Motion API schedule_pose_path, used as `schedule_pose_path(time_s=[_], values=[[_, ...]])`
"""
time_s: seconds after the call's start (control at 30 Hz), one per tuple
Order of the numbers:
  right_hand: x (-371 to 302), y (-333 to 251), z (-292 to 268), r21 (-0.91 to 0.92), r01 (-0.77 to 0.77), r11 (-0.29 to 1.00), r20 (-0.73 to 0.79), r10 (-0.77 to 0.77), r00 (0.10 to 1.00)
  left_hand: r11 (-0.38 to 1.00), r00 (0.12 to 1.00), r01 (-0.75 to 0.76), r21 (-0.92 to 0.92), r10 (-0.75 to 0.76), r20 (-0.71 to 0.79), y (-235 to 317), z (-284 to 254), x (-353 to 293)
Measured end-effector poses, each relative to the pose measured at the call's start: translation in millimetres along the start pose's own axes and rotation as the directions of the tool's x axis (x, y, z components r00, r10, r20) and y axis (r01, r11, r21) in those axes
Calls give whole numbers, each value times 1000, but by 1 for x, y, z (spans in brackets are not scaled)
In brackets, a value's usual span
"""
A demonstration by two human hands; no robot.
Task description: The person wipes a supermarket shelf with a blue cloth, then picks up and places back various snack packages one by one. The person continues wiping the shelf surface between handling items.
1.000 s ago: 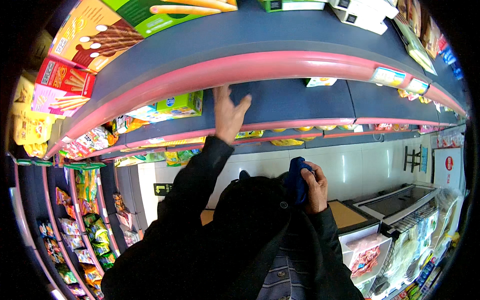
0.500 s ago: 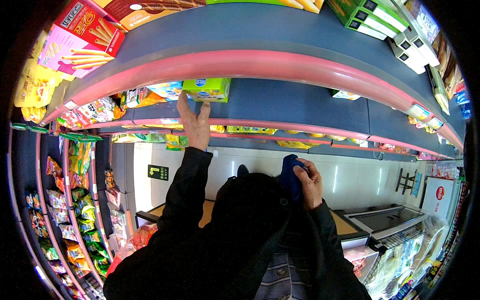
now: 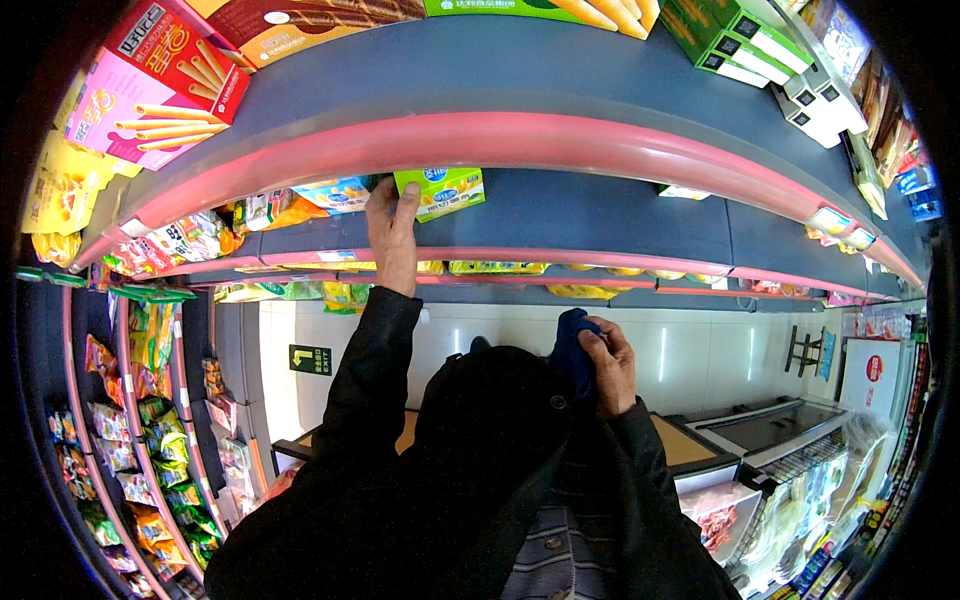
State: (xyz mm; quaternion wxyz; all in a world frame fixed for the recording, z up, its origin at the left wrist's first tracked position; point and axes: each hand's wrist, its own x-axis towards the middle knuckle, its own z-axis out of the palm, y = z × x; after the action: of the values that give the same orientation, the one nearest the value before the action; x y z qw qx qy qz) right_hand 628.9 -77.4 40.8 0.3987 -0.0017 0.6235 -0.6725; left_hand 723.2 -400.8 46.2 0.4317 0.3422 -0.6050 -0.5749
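Observation:
My left hand reaches up to the shelf under the pink-edged board. Its thumb lies against the near left edge of a green snack box, and its fingers go in along the box's left side, their tips partly hidden. The box sits slightly turned on the dark shelf. Left of my fingers is a blue and white packet. My right hand is lower down, close to my body, closed round a dark blue bundle that looks like cloth; its exact kind does not show.
A pink rail edges the shelf above. Over it stand a red and pink wafer-roll box and green boxes. Racks of bagged snacks run along the left. A wire rack stands at lower right.
The green box has shifted right and turned, opening a gap beside the blue packet. My left fingers have moved into that gap. My right hand keeps hold of the dark blue bundle.

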Motion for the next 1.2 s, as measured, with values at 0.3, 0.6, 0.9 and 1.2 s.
schedule_pose_path(time_s=[0.3, 0.6, 0.9, 1.2], values=[[-5, -5, 20, -49, -4, 999, 9, 4, 1000, 980, 970, 181, -87, -163, 180, 16, 2, 9], [16, -40, 74, -181, 126, 975, 210, -87, 974, 959, 955, 262, -106, -242, 173, 0, -17, 12], [111, -56, 149, -531, 442, 723, 372, -270, 888, 932, 947, 296, -210, -257, 194, -8, -30, 13], [88, -45, 147, -477, 449, 756, 324, -324, 889, 907, 948, 293, -303, -235, 213, 27, -22, -17]])
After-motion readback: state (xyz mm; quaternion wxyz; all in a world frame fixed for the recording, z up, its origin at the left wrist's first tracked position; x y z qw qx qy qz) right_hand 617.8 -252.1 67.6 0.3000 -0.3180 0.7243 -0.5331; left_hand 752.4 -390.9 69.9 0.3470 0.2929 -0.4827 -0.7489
